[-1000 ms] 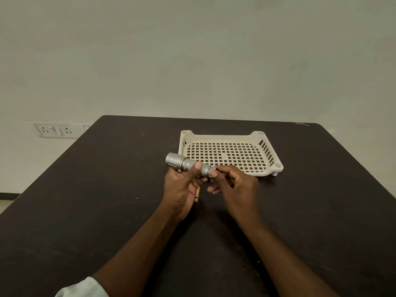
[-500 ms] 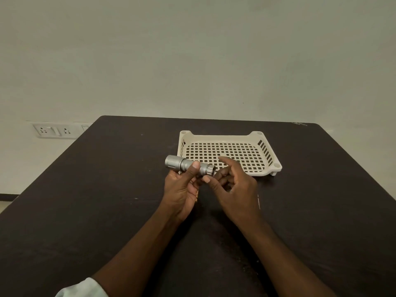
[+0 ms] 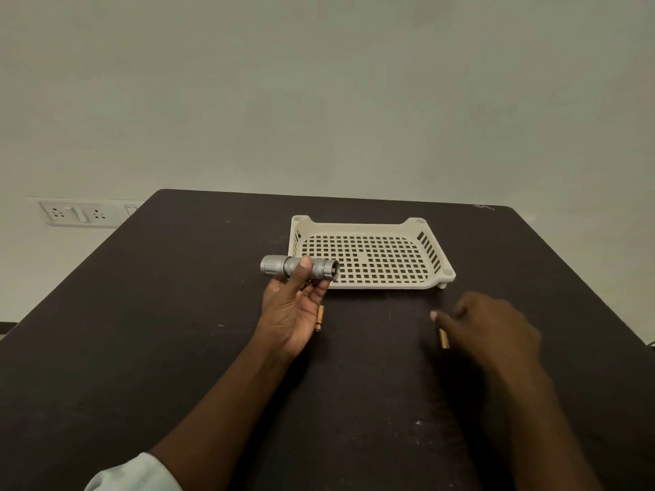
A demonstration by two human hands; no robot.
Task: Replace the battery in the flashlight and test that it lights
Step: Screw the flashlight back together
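Flashlight point(image 3: 299, 268), tail end open, held level above the table point(image 3: 177, 313) in the left hand's point(image 3: 290, 313) curled fingers; right hand point(image 3: 492, 327), blurred, grip unclear, at a battery point(image 3: 443, 339); another battery point(image 3: 319, 317) nearby; step judged fetching; next, insertion into open end.

I seem to be in a plain office or test room: a dark surface point(image 3: 177, 349) stands against a bare pale wall point(image 3: 319, 101), with a white socket panel point(image 3: 76, 213) mounted low on it.
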